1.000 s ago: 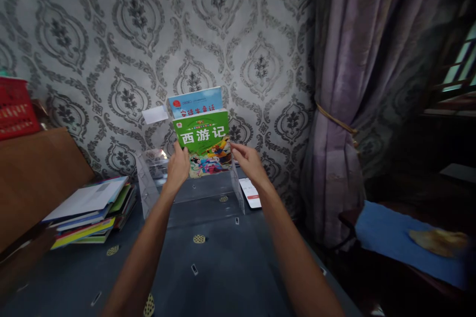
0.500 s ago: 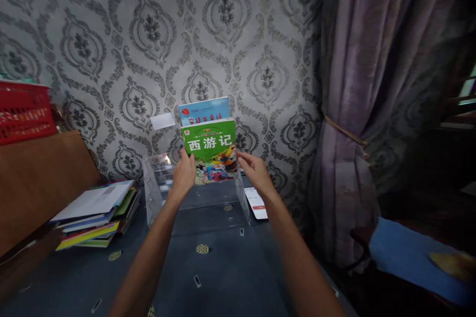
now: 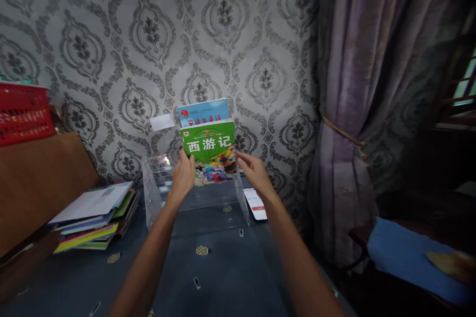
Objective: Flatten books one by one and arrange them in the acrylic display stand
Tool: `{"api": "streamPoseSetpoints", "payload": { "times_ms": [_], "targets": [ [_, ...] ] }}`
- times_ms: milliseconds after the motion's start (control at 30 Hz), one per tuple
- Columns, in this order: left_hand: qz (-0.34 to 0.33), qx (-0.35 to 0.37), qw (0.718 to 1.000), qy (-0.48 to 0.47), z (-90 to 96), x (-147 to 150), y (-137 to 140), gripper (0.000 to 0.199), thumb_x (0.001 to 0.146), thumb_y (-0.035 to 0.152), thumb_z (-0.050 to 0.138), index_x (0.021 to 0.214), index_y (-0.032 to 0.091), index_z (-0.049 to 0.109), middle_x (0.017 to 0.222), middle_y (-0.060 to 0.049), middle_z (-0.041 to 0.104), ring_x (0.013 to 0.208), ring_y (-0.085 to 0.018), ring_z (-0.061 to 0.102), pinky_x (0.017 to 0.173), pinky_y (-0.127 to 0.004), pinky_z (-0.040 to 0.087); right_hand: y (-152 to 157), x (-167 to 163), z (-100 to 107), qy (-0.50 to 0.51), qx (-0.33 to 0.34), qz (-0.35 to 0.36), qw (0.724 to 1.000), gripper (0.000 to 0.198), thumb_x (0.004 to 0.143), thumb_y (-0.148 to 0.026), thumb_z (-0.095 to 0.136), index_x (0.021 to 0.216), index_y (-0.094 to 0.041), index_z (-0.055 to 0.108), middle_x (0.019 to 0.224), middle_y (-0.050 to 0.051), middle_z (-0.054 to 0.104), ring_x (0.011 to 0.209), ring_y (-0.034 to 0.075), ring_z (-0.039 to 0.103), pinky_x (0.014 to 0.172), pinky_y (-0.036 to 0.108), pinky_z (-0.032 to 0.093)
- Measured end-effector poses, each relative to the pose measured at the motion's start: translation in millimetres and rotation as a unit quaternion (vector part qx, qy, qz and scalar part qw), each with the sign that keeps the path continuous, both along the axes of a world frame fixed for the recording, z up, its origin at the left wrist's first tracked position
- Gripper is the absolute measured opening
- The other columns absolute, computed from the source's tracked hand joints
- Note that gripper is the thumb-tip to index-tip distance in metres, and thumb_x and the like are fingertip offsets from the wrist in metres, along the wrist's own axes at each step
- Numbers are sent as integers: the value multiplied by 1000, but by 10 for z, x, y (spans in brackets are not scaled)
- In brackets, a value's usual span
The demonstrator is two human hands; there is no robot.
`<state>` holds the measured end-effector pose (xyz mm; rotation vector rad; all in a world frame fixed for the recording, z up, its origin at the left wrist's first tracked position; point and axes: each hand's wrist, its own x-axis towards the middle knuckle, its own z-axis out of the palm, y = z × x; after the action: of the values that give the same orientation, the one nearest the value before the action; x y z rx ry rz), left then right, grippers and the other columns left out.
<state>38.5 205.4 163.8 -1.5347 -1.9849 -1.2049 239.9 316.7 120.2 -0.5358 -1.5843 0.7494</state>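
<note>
green book (image 3: 213, 138) at centre, cover facing out, white 西游记 legible. blue book (image 3: 204, 108) showed behind it at twelve o'clock, red 安徒生童话 across its cover. left hand (image 3: 184, 173) gripped the green one's edge at eight o'clock, thumb in front; right hand (image 3: 253, 171) pinched the opposite edge at four. clear rack (image 3: 151, 195) below, six o'clock. phone (image 3: 256, 203) at five, its screen text too small to read.

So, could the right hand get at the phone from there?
Probably yes: the phone lies just outside the clear stand, with nothing seen on top, though the right hand would first have to leave the edge of the green book.
</note>
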Motion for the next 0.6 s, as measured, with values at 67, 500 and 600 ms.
{"api": "streamPoseSetpoints", "payload": {
  "times_ms": [67, 500, 600],
  "targets": [
    [-1, 13, 1000, -3, -16, -6, -5, 44, 102, 32, 33, 139, 10, 41, 124, -23, 66, 112, -33, 67, 91, -47, 53, 4, 1, -4, 4, -4, 3, 1000, 39, 86, -37, 64, 120, -21, 75, 118, 9, 76, 113, 30, 70, 100, 46, 56],
    [-29, 95, 995, 13, -208, -138, -135, 43, 101, 33, 37, 139, 11, 41, 134, -22, 58, 131, -30, 54, 110, -51, 43, 28, -8, 4, -10, 8, 4, 1000, 41, 87, -39, 59, 119, -17, 74, 120, 11, 75, 113, 29, 70, 101, 46, 54],
    [-35, 104, 994, 13, -290, -129, -239, 43, 102, 35, 37, 139, 13, 41, 135, -21, 57, 131, -29, 53, 111, -51, 43, -16, 3, 36, -15, 14, -27, 999, 40, 87, -38, 60, 117, -18, 75, 119, 12, 75, 112, 30, 71, 100, 46, 54]
  ]
}}
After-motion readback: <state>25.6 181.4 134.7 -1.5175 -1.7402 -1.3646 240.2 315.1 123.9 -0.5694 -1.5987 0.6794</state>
